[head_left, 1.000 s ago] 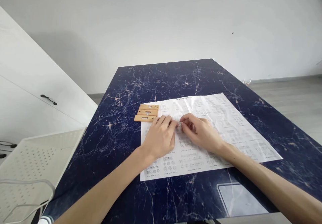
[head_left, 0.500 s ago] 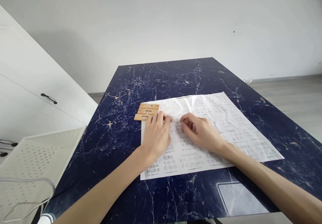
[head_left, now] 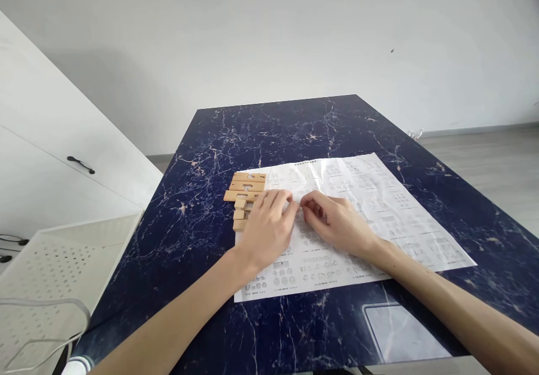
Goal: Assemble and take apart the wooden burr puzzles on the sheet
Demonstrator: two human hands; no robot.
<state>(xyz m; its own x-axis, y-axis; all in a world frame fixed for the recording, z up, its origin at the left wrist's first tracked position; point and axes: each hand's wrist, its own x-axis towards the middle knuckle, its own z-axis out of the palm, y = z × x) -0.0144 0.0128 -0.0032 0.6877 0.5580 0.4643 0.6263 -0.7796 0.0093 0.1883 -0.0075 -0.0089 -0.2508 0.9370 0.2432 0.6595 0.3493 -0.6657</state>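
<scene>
My left hand is over the left part of a printed paper sheet, fingers bent and thumb near the index finger. My right hand rests on the same sheet in a pinch, its fingertips almost meeting those of the left. Whatever lies between the fingers of either hand is too small or hidden to make out. Just left of my left hand are several small wooden blocks, partly covered by it. Beyond them, flat wooden pieces with slots and dark marks lie in a row on the sheet's left edge.
The sheet lies on a dark blue marbled table. A pale rectangular panel shows at the near edge. To the left stand a white cabinet and a perforated white surface with a cable.
My left hand has shifted slightly right, bringing its fingertips close to my right hand's and uncovering the small wooden blocks. The right hand has hardly moved.
</scene>
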